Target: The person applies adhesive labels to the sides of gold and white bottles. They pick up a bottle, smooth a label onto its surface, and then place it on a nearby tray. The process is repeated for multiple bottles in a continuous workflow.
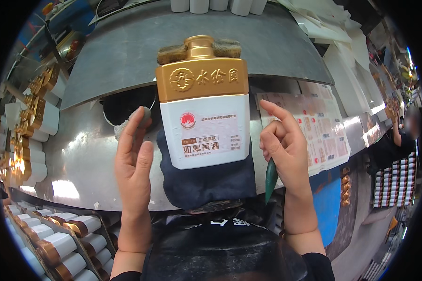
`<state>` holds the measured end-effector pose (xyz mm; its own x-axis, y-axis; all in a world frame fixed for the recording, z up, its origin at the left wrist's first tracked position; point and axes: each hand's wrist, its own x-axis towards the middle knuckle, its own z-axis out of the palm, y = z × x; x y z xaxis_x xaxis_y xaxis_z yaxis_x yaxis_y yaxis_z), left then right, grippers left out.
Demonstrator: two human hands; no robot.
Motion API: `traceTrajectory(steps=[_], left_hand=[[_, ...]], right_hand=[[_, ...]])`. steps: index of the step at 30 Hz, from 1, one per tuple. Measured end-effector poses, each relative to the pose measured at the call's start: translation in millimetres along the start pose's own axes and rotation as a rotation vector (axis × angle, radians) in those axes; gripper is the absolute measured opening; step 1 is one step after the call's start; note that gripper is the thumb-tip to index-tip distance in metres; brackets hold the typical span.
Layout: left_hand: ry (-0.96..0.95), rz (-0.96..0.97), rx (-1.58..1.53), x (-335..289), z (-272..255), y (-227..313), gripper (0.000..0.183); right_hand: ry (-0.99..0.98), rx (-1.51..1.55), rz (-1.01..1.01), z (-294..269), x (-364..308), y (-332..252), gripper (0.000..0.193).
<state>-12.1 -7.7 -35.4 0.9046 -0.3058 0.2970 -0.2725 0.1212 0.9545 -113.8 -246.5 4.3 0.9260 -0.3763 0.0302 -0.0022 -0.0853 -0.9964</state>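
Observation:
A flat white bottle (208, 119) with a gold shoulder and neck lies in front of me, its label facing up. Its lower end rests on a folded dark cloth (206, 185), and two worn brownish pads (172, 55) flank the neck. My left hand (135, 150) is beside the bottle's left side, fingers curled around a greyish sponge-like pad (122, 128). To the right of the bottle is my right hand (282, 145), index finger stretched out. Its other fingers close on a green pointed tool (271, 180), whose tip points down toward me. Neither hand touches the bottle.
A black bowl (128, 107) sits behind my left hand. Sheets of printed labels (314, 126) lie at the right. White and gold bottles (40, 117) stand at the left, with more in crates (65, 241) at lower left. A raised grey board (126, 47) spans the back.

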Motion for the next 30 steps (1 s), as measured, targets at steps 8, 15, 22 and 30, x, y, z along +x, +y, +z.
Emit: traceTrajectory(steps=[8, 15, 22, 30], left_hand=[[-0.089, -0.014, -0.055, 0, 27, 7, 0.075], [-0.058, -0.04, -0.044, 5, 40, 11, 0.085], [-0.082, -0.042, -0.051, 6, 39, 11, 0.086], [-0.093, -0.056, -0.123, 6, 35, 12, 0.088]], right_hand=[[0.008, -0.182, -0.109, 14, 2, -2, 0.064], [-0.01, -0.366, -0.109, 23, 6, -7, 0.075], [-0.026, -0.387, -0.127, 21, 6, -4, 0.079], [-0.035, -0.208, -0.031, 22, 10, -7, 0.077]])
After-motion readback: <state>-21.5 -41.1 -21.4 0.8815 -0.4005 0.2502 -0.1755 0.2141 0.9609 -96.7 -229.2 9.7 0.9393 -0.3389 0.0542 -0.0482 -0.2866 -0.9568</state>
